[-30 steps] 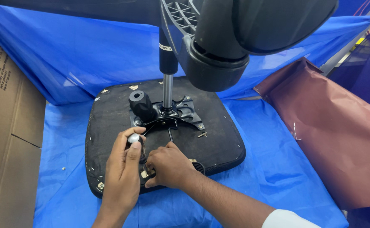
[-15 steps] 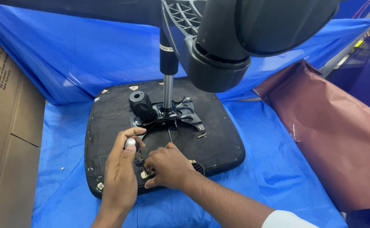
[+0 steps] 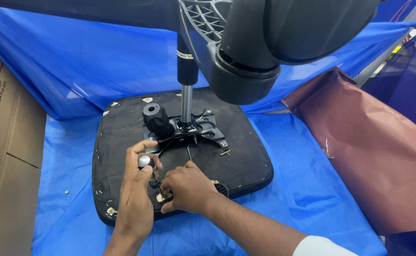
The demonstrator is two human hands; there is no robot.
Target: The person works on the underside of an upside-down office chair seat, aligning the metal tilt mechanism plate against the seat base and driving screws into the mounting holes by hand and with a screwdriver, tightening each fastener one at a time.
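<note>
An upturned black chair seat (image 3: 246,156) lies on blue sheeting, its black metal mechanism plate (image 3: 203,125) and round black knob (image 3: 155,117) facing up. A chrome gas cylinder (image 3: 186,102) rises from the plate to a chair base above. My left hand (image 3: 136,194) grips a short tool with a silver cap (image 3: 144,161), held upright over the seat's near edge. My right hand (image 3: 186,187) rests beside it, fingertips pinching small brass-coloured hardware (image 3: 163,197) at the tool's tip. A loose screw (image 3: 225,152) lies on the seat near the plate.
A brown cardboard box (image 3: 4,156) stands at the left. Maroon wrapping material (image 3: 374,151) lies at the right. The chair base with a large black caster (image 3: 274,42) overhangs the seat. A tiny piece of hardware (image 3: 66,192) sits on the blue sheet (image 3: 303,189).
My left hand has turned slightly on the tool, shifting the silver cap a little. My right hand stays in the same place.
</note>
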